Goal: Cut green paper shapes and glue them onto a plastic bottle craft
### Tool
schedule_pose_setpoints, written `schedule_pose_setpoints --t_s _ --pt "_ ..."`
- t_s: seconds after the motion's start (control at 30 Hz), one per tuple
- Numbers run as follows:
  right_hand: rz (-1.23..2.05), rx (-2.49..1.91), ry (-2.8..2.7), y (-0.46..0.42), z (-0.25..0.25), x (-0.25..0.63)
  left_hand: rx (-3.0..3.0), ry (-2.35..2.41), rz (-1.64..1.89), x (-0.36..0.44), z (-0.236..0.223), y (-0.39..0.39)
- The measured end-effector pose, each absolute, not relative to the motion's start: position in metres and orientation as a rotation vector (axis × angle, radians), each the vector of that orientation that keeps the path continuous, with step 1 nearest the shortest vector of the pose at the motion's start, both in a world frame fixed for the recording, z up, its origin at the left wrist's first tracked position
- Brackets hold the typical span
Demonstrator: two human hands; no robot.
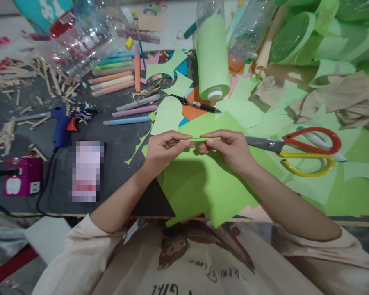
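Note:
A narrow strip of green paper, folded or rolled, is pinched between my two hands. My left hand grips its left end between thumb and fingers. On the right end, my right hand holds it the same way. Under both hands lie overlapping sheets of bright green paper. Scissors with one red and one yellow handle rest on the paper just right of my right hand. A black pen lies beyond my hands, beside a cut, rounded piece of pale green paper.
A bottle wrapped in green paper stands beyond the pen. Left are a blue glue gun, a phone, a purple power adapter and scattered wooden sticks. Crumpled brown paper and clear bottles lie farther back.

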State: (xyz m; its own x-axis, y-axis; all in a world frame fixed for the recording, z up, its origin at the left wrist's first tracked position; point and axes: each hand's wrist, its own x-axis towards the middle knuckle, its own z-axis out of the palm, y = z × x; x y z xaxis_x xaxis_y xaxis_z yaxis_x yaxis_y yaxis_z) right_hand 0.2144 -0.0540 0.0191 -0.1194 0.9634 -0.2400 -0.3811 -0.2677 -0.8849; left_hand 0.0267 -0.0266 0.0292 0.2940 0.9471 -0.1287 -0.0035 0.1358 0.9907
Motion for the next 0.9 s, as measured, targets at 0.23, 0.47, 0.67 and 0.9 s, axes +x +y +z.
schedule_pose_setpoints --t_s 0.23,0.47,0.67,0.9 --pt "1.611 -1.085 -0.813 -0.055 0.020 0.215 1.364 1.003 0.966 0.025 0.022 -0.026" --pt "1.627 -1.090 -0.867 -0.057 0.020 0.213 1.792 0.952 0.886 0.025 0.018 -0.024" --pt "1.534 -1.133 -0.902 -0.056 0.020 0.214 1.817 0.988 0.933 0.024 0.016 -0.025" --pt "1.519 -1.185 -0.928 -0.058 0.021 0.213 2.170 0.980 0.897 0.022 0.013 -0.024"
